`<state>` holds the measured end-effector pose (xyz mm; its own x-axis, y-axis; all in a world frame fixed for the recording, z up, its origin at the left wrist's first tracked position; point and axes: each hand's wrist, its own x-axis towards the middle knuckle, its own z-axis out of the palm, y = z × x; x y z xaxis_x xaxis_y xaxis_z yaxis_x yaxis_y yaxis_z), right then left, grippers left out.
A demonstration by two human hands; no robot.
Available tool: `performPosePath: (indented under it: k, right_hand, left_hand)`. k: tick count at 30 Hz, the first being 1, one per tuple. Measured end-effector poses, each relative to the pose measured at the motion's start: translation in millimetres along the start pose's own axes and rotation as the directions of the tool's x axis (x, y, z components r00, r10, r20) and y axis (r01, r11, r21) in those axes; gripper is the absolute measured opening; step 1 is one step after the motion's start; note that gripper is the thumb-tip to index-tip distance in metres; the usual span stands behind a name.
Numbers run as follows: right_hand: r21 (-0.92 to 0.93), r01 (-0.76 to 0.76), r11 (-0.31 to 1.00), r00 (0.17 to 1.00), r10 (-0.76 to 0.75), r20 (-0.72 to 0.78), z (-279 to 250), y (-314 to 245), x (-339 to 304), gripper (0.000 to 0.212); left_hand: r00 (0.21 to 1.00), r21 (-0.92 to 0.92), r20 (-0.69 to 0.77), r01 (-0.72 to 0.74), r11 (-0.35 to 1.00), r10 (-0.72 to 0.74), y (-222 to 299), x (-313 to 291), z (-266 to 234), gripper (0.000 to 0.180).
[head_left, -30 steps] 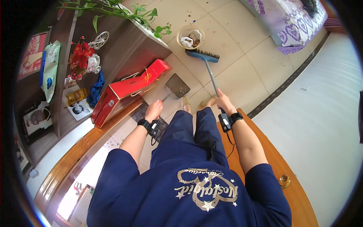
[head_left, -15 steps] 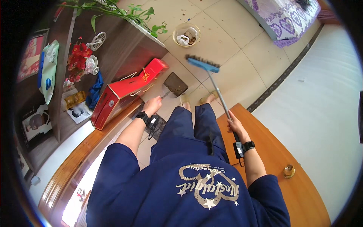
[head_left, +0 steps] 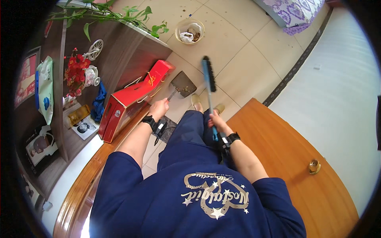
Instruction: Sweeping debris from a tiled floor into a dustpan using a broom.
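My left hand [head_left: 158, 108] is closed round the handle of a small dark dustpan [head_left: 183, 85], which holds some bits of debris and sits close to my feet. In my right hand [head_left: 216, 121] is the grey pole of a broom [head_left: 208, 74] with a blue head and dark bristles. Its head is turned lengthwise, bristles facing right, just right of the dustpan and apart from it. Whether the bristles touch the floor I cannot tell.
A waste bin [head_left: 189, 31] with a white liner stands ahead among scattered crumbs. Red gift boxes [head_left: 131, 97] and a dark shelf unit [head_left: 131, 51] line the left. An orange wooden door [head_left: 278, 158] is at the right. A purple-patterned cloth [head_left: 295, 14] hangs far right.
My right hand has moved left, toward my body's middle, and the broom head has swung from crosswise to lengthwise. The dustpan has barely moved.
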<state>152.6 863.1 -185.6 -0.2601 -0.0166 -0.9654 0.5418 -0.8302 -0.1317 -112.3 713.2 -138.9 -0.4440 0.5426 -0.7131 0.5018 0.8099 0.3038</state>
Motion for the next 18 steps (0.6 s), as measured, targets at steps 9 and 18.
performPosePath:
  k: [9, 18]
  right_hand:
    - [-0.074, 0.030, 0.997, 0.981, -0.015, 0.194, 0.9, -48.9, -76.3, 0.054]
    - [-0.381, 0.132, 0.915, 0.983, -0.172, -0.071, -81.2, -100.0, -128.6, 0.056]
  left_hand:
    - [0.942, -0.578, 0.321, 0.277, 0.768, -0.099, -36.1, 15.1, 34.5, 0.030]
    - [0.728, -0.626, 0.684, 0.622, -0.470, 0.051, -15.5, 21.5, 29.9, 0.035]
